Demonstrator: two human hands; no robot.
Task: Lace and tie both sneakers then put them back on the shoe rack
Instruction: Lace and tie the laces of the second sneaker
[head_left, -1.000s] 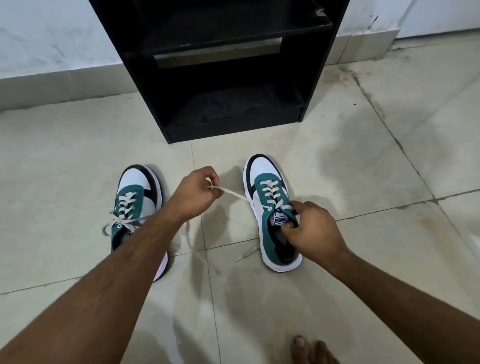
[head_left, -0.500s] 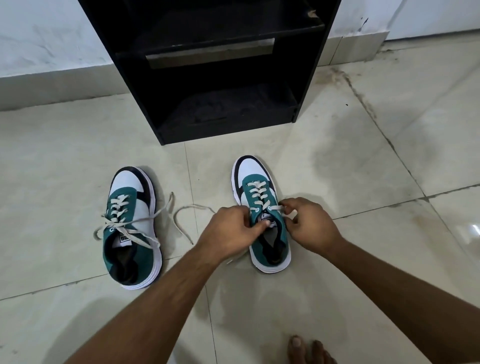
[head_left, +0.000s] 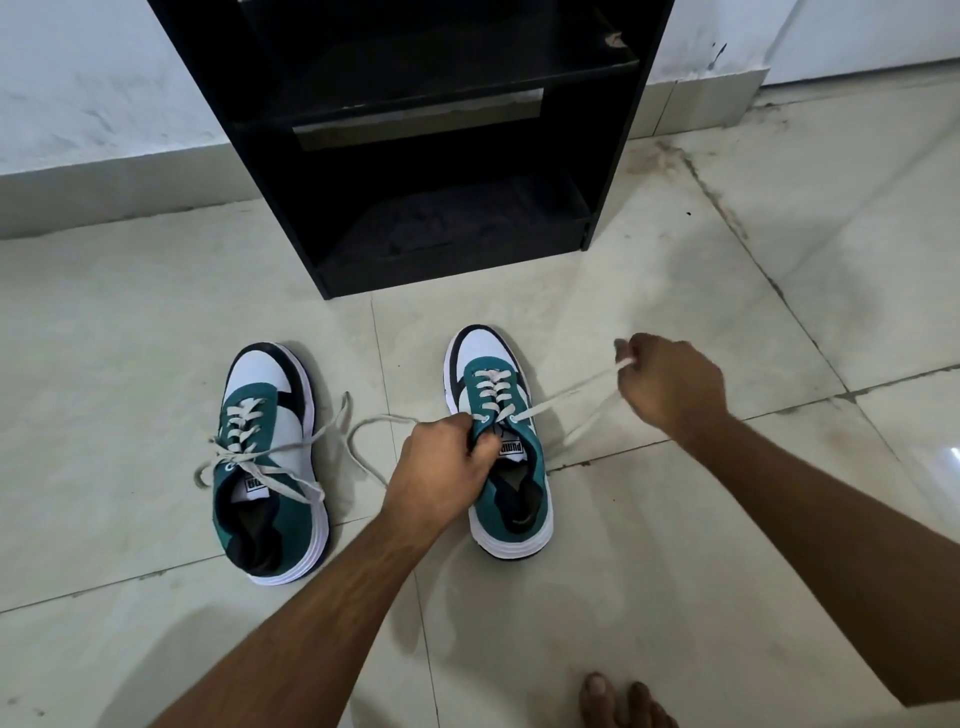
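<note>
Two green, white and black sneakers stand on the tiled floor, toes toward the black shoe rack (head_left: 618, 156). The right sneaker (head_left: 514, 499) is gripped at its tongue and left collar by my left hand (head_left: 441, 467). My right hand (head_left: 670, 384) is out to the right of it, pinching the end of the white lace (head_left: 566, 395), which runs taut from the top right eyelet. The left sneaker (head_left: 270, 457) stands apart, laced, with its loose lace ends lying across it and on the floor.
The rack's shelves hold no shoes and it stands against a white wall (head_left: 93, 78). My bare toes (head_left: 618, 701) show at the bottom edge. Tile floor lies open to the right and left of the shoes.
My right hand has pulled the lace out to the right and up, drawing it taut. My left hand has shifted to hold the right sneaker's tongue area.
</note>
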